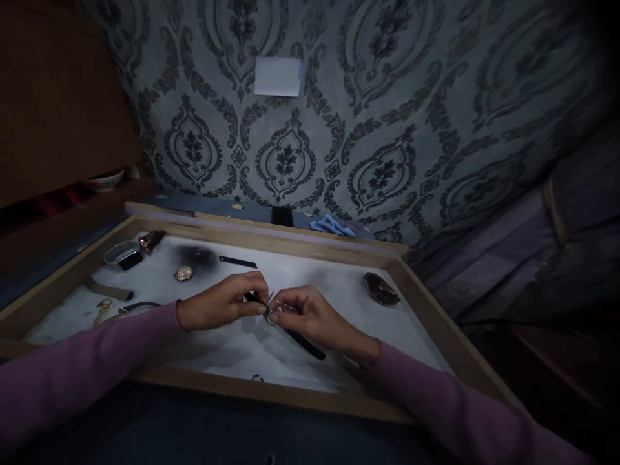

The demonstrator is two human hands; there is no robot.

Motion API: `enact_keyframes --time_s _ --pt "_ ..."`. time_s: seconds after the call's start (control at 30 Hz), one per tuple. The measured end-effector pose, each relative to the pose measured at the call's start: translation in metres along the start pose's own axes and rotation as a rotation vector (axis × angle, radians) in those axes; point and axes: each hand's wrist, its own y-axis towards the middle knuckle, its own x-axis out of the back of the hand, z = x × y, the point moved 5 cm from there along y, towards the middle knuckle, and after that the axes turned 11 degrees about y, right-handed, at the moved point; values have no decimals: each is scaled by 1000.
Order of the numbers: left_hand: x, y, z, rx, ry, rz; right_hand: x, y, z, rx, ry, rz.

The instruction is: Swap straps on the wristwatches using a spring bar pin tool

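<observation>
Over the middle of a white-bottomed wooden tray, my left hand (pixel 237 300) and my right hand (pixel 312 316) meet fingertip to fingertip. Both are closed in a pinch around a wristwatch. Its black strap (pixel 307 345) runs out beneath my right hand towards the lower right. A small ring-like metal part (pixel 271 318) shows between the fingers, along with thin dark ends. Finer detail there is too small and dim to make out. A separate black strap piece (pixel 237 261) lies just beyond my left hand, and a round gold watch face (pixel 183 274) rests to its left.
The tray's wooden rim (pixel 271 394) surrounds the work. At its left lie a smartwatch (pixel 128 257), an olive strap (pixel 110 290) and a gold-coloured piece (pixel 103 311). A dark watch (pixel 381 289) sits at the right. Behind the tray are a blue cloth (pixel 332 225) and a patterned wall.
</observation>
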Motion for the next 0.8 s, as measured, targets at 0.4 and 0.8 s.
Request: enact_keyframes --time_s 0.4,0.8 --pt "21 -5 0 38 179 -84 26 -5 -8 -18 -239 -48" --pt "9 -6 2 -99 714 -33 27 -13 6 189 -677 -243"
